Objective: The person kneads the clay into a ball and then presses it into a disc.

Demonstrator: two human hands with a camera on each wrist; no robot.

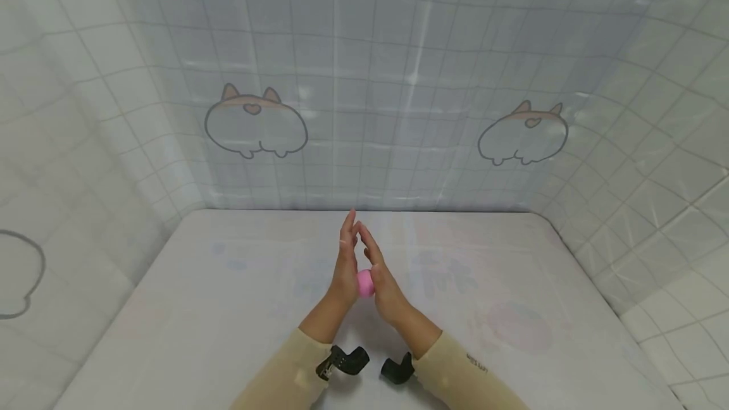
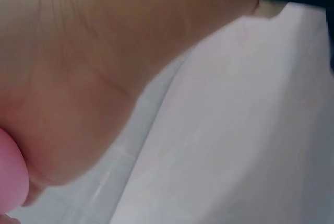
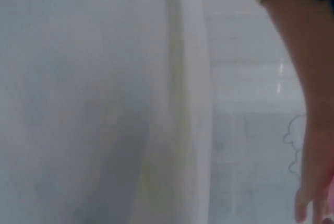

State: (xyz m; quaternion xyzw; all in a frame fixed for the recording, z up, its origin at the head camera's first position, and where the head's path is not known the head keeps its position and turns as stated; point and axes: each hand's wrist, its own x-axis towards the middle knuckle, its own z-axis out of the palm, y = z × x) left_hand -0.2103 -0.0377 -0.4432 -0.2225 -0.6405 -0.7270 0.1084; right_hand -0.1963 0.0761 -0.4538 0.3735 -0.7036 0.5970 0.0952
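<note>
A smooth pink ball (image 1: 365, 283) sits between my two palms in the head view, in front of my body. My left hand (image 1: 345, 267) presses it from the left, its fingers straight and pointing away from me. From the other side my right hand (image 1: 388, 288) presses with straight fingers, and the fingertips of both hands lean close together. In the left wrist view the ball (image 2: 11, 177) shows at the lower left edge against the heel of the palm. Only a sliver of pink shows in the right wrist view.
A white table (image 1: 228, 309) with faint coloured patches lies under the hands. Behind it and at both sides rise walls of grid-patterned sheeting (image 1: 370, 112) with cartoon drawings. Black camera mounts (image 1: 350, 360) stick out from both sleeves above the table.
</note>
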